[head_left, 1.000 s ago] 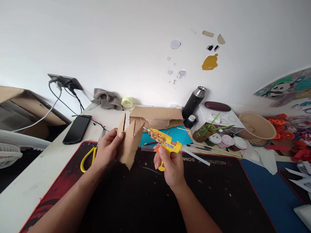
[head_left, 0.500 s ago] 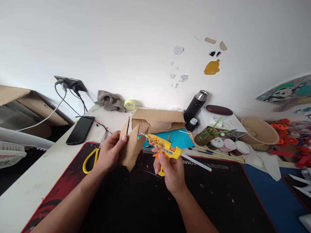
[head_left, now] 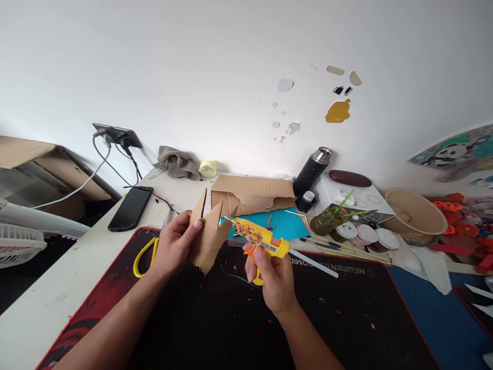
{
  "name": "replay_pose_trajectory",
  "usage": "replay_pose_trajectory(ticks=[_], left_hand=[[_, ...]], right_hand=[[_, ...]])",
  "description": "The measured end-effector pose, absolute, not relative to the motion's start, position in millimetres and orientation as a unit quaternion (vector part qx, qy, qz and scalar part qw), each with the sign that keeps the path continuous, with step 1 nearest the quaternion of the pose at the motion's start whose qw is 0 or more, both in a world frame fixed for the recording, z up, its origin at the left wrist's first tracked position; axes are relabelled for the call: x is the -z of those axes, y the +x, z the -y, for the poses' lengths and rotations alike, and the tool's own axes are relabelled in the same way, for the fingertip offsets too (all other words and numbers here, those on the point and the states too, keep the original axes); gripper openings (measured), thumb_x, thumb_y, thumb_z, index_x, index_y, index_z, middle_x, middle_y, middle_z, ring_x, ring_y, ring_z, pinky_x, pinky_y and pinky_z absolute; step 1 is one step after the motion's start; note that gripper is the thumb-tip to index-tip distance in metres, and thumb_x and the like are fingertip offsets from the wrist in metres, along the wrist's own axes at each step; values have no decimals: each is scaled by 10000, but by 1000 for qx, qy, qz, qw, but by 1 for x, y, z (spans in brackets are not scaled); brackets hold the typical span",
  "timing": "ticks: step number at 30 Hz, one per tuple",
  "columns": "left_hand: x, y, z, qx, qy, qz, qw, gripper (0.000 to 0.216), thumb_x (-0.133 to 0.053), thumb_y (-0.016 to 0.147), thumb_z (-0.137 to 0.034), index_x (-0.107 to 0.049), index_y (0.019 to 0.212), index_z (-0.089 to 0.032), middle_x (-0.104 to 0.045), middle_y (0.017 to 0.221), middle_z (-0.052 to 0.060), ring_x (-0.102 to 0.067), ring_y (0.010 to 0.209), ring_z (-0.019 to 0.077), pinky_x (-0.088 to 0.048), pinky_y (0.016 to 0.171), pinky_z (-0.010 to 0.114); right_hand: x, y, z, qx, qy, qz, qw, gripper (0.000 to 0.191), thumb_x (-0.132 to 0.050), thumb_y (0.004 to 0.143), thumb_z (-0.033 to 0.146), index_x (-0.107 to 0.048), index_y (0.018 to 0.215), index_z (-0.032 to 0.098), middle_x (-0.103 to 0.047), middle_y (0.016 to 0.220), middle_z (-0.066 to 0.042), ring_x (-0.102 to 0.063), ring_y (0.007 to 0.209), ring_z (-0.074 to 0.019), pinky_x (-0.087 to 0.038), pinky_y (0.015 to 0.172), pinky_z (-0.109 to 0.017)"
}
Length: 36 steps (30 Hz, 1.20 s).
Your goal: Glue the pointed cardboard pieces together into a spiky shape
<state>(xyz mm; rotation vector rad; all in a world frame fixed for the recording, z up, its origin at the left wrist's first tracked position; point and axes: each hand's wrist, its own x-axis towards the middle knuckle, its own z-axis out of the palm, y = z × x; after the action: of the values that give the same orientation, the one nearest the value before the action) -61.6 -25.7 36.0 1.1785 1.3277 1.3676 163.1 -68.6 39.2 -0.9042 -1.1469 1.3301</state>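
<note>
My left hand (head_left: 175, 245) grips a brown cardboard piece (head_left: 210, 234) with pointed, slotted tips, held upright above the black desk mat (head_left: 346, 308). My right hand (head_left: 271, 272) is closed around the handle of a yellow glue gun (head_left: 260, 237), a finger on its orange trigger. The gun's nozzle points left and touches the right tip of the cardboard piece. A clear glue stick (head_left: 314, 257) juts out of the back of the gun toward the right.
Yellow-handled scissors (head_left: 144, 254) lie left of my left hand. A black phone (head_left: 131, 208), torn cardboard (head_left: 252, 192), a teal sheet (head_left: 285, 222), a black flask (head_left: 311, 172), jars and lids (head_left: 356, 234), and a tan bowl (head_left: 414, 213) crowd the desk's far side.
The view has shifted slightly, so everything sits lower in the picture. The glue gun's nozzle has stayed at the cardboard's right tip. Both hands keep their hold.
</note>
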Motion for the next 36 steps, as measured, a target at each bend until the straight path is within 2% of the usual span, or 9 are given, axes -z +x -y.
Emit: replay_pose_trajectory(ticks=[10, 15, 19, 24, 28, 32, 36], left_hand=[[-36, -66, 30, -546, 525, -548, 355, 387, -764, 873, -571, -664, 771, -212, -517, 680, -16, -434, 627, 154, -335, 563, 249], [-40, -63, 28, -550, 516, -562, 340, 424, -798, 808, -604, -657, 714, -215, -543, 672, -2, -443, 642, 172, -361, 576, 260], [-38, -64, 25, -557, 517, -559, 332, 478, -767, 820, -667, -659, 718, -213, -539, 678, 1, -439, 662, 174, -371, 601, 261], [-36, -66, 24, -559, 517, -555, 335, 539, -752, 814, -734, -672, 737, -206, -544, 681, -1, -427, 649, 160, -361, 593, 254], [-36, -66, 24, -566, 500, -551, 354, 559, -775, 782, -754, -682, 741, -204, -561, 685, -7, -438, 639, 148, -374, 587, 241], [-34, -66, 23, -574, 482, -543, 380, 567, -792, 759, -762, -708, 783, -202, -606, 716, 0, -472, 645, 150, -398, 587, 239], [-30, -69, 22, -580, 481, -536, 381, 538, -809, 769, -727, -702, 772, -200, -588, 697, -8, -451, 632, 138, -390, 581, 231]], right_hand=[[-36, 162, 69, -550, -423, 494, 524, 484, -620, 1006, 619, -729, 915, 157, -519, 518, 30, -505, 475, -120, -427, 508, -261], [-41, 162, 73, -531, -438, 521, 504, 485, -610, 1009, 616, -720, 858, 169, -522, 510, 23, -514, 466, -129, -452, 503, -271], [-47, 162, 74, -506, -436, 553, 498, 473, -592, 1023, 593, -675, 778, 197, -525, 510, 14, -486, 459, -134, -406, 471, -275], [-48, 163, 74, -506, -436, 542, 510, 400, -666, 984, 587, -734, 843, 219, -543, 518, 2, -533, 510, -175, -426, 485, -296], [-48, 163, 76, -520, -434, 525, 515, 360, -738, 939, 569, -741, 810, 233, -525, 509, 3, -558, 534, -195, -439, 489, -306], [-50, 164, 76, -495, -435, 563, 498, 357, -667, 998, 525, -749, 824, 225, -536, 508, -6, -577, 554, -202, -445, 498, -306], [-51, 164, 77, -464, -448, 595, 480, 375, -610, 1030, 523, -760, 869, 220, -537, 499, -8, -584, 552, -202, -456, 501, -306]])
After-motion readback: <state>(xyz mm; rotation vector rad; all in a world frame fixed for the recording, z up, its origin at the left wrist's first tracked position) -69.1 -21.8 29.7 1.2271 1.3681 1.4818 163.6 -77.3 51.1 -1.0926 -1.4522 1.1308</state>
